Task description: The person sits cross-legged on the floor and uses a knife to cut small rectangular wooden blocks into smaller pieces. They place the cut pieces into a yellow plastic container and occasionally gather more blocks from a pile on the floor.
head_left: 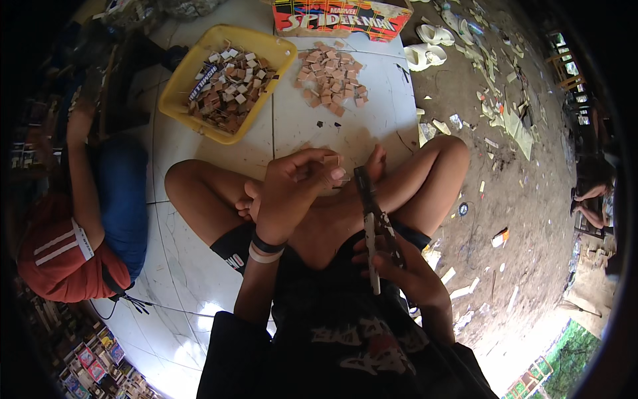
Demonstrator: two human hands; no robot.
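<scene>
My left hand [287, 193] pinches a small square brown piece [331, 161] between thumb and fingertips, above my crossed legs. A thin clear edge shows by the piece, too small to make out. In my right hand [405, 272] is a worn, dark and silver hand tool with two long arms [372, 219], much like a plier stapler. My fingers wrap its handles, and its dark tip points away from me, a little right of the brown piece and apart from it. Ahead, a loose pile of similar square pieces [332, 74] lies on the white tiles.
A yellow basin [287, 54] full of brown and white squares stands ahead on the left. Beyond the pile is a printed red carton [342, 20]. Pale sandals [427, 48] and litter lie on the dirt ground [492, 219] at right. A person in a red shirt [73, 266] sits at left.
</scene>
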